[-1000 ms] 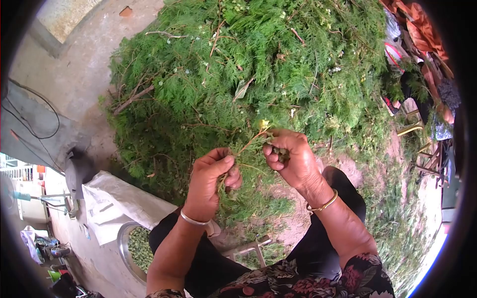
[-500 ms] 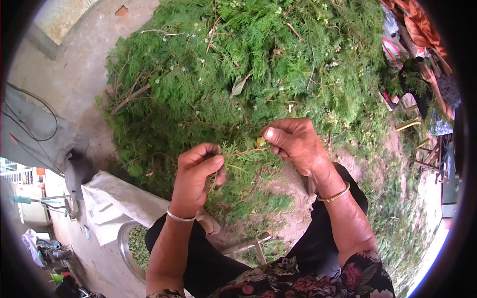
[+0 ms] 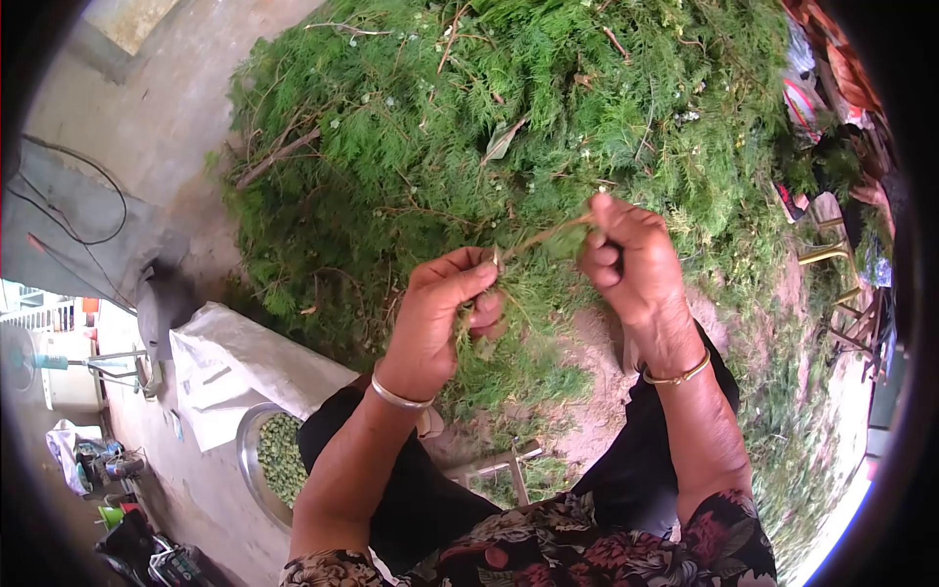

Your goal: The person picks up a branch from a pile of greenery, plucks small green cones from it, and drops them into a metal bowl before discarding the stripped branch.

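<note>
My left hand (image 3: pixel 440 308) is closed, pinching a leafy evergreen sprig (image 3: pixel 546 236) between thumb and fingers. Its thin brown stem runs up to my right hand (image 3: pixel 634 262), whose fingers are curled closed around the other end. Motion blurs the sprig, and a small pale tip shows above my right thumb. Feathery green leaves hang below my left fingers. Beyond both hands lies a broad heap of cut evergreen branches (image 3: pixel 430 127).
At lower left a metal basin (image 3: pixel 246 460) holds many small green cones (image 3: pixel 282 458), beside a white sack (image 3: pixel 230 362). A small wooden stool frame (image 3: pixel 514 465) is between my knees. Part of another person (image 3: pixel 871 196) shows at far right. Black cables (image 3: pixel 73 235) lie at left.
My right hand has moved up and to the right, its fingers curling more. My left hand has also shifted up and right. The view has swung slightly.
</note>
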